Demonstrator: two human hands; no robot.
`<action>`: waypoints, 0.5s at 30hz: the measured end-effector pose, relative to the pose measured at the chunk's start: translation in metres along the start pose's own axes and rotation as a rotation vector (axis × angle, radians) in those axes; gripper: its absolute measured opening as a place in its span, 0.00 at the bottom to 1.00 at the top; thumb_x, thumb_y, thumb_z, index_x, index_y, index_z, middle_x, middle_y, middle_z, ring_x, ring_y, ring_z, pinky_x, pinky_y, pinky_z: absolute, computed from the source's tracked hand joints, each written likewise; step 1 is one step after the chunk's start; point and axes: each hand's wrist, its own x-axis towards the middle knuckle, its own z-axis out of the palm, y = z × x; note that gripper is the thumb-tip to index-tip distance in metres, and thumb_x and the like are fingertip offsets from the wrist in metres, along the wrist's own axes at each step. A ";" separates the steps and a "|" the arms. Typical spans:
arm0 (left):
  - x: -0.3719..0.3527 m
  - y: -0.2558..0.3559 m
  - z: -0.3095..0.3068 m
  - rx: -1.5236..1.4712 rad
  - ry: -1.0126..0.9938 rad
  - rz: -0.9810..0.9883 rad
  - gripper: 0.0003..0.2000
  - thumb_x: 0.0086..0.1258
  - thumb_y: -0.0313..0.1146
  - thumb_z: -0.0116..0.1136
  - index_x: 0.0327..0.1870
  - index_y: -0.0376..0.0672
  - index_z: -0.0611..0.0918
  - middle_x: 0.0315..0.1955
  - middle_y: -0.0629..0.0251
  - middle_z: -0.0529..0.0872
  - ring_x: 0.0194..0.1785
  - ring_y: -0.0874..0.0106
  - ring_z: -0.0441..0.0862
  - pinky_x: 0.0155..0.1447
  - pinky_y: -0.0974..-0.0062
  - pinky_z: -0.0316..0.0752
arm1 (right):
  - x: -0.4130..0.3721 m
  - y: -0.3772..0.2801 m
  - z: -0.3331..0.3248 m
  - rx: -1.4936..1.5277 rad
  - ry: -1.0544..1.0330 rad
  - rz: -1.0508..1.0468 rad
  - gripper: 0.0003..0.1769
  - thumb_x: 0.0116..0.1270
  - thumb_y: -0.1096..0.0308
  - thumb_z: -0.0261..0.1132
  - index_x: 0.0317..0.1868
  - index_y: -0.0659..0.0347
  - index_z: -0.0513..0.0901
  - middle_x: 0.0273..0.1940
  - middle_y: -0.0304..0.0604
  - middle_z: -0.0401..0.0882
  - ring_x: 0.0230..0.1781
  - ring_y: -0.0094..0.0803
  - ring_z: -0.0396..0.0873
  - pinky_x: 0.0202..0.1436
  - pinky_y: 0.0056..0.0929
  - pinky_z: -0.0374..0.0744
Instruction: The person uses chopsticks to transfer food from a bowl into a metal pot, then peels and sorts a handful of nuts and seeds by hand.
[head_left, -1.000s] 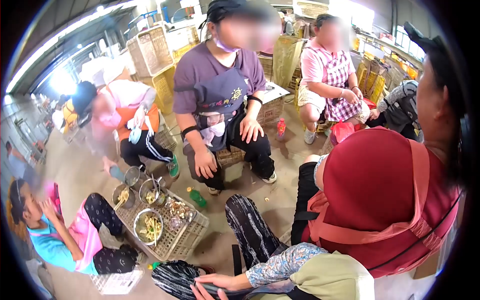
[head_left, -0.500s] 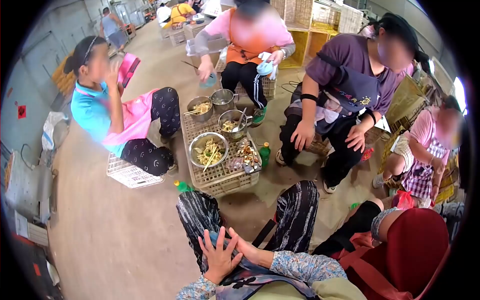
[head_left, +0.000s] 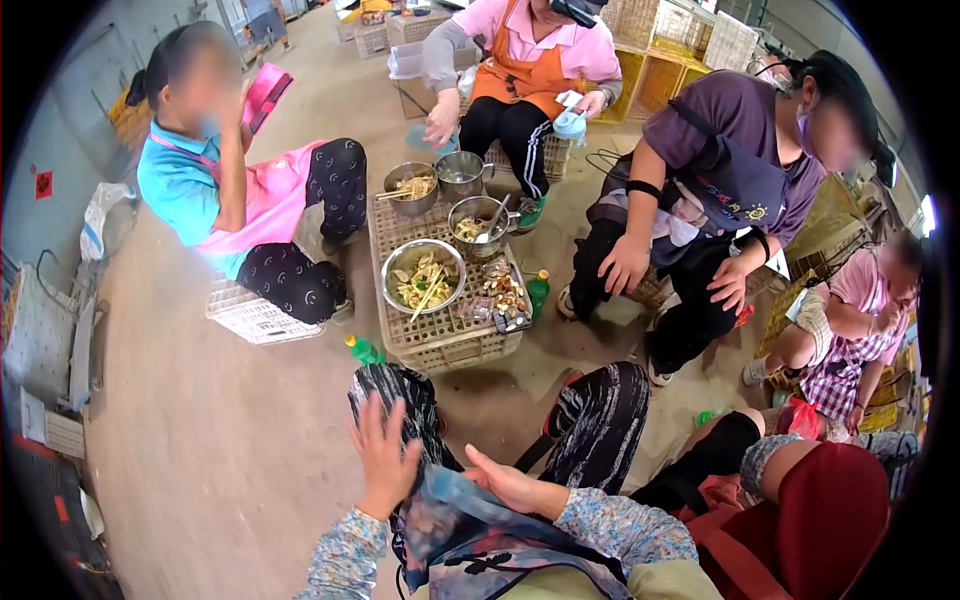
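My left hand (head_left: 385, 455) is raised over my left knee, its fingers spread and nothing in it. My right hand (head_left: 510, 482) hovers above the lap, fingers loosely stretched, thumb up, holding nothing. Between and below them lies a bluish patterned cloth (head_left: 450, 515) over my lap. Beyond my knees in patterned trousers (head_left: 602, 420) stands an upturned plastic crate (head_left: 455, 355). On it are a metal bowl of food with chopsticks (head_left: 423, 282), a pot with a spoon (head_left: 475, 228), a pot of noodles (head_left: 410, 188), another pot (head_left: 460, 172) and small packets (head_left: 500, 290).
Several people sit around the crate: one in blue (head_left: 180, 190), one in an orange apron (head_left: 520, 75), one in purple (head_left: 720, 130). A person in red (head_left: 835, 510) is close at my right. Green bottles (head_left: 538, 292) stand on the floor beside the crate.
My hands have moved apart; the left has lifted up and to the left, off the cloth. The view has shifted slightly. The person at far right has raised a hand towards the face.
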 end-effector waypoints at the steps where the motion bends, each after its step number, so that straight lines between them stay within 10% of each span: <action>1: 0.007 -0.007 0.000 0.074 0.030 -0.049 0.25 0.69 0.47 0.48 0.63 0.43 0.70 0.66 0.48 0.60 0.69 0.50 0.56 0.69 0.46 0.47 | 0.001 -0.002 -0.014 0.008 -0.059 0.046 0.36 0.72 0.41 0.43 0.56 0.68 0.76 0.49 0.42 0.81 0.46 0.25 0.79 0.54 0.24 0.74; 4: 0.029 -0.020 -0.003 -0.241 0.102 -0.083 0.20 0.72 0.39 0.46 0.61 0.41 0.71 0.64 0.48 0.64 0.67 0.51 0.60 0.69 0.55 0.52 | 0.002 -0.016 -0.032 -0.556 0.102 -0.303 0.26 0.73 0.50 0.50 0.55 0.65 0.77 0.48 0.42 0.82 0.45 0.24 0.79 0.52 0.24 0.76; 9: 0.062 -0.005 0.003 -0.575 0.062 -0.054 0.15 0.68 0.26 0.51 0.55 0.36 0.74 0.57 0.54 0.71 0.58 0.64 0.73 0.55 0.72 0.73 | 0.002 -0.063 -0.072 -0.423 0.367 -0.401 0.16 0.71 0.63 0.57 0.51 0.65 0.78 0.42 0.39 0.82 0.40 0.21 0.79 0.45 0.20 0.77; 15: 0.108 -0.011 0.030 -0.711 -0.043 -0.185 0.16 0.68 0.25 0.51 0.57 0.36 0.73 0.53 0.58 0.72 0.53 0.70 0.75 0.55 0.74 0.74 | 0.014 -0.143 -0.107 -0.527 0.593 -0.555 0.12 0.68 0.67 0.60 0.47 0.66 0.79 0.37 0.40 0.82 0.32 0.22 0.79 0.36 0.19 0.78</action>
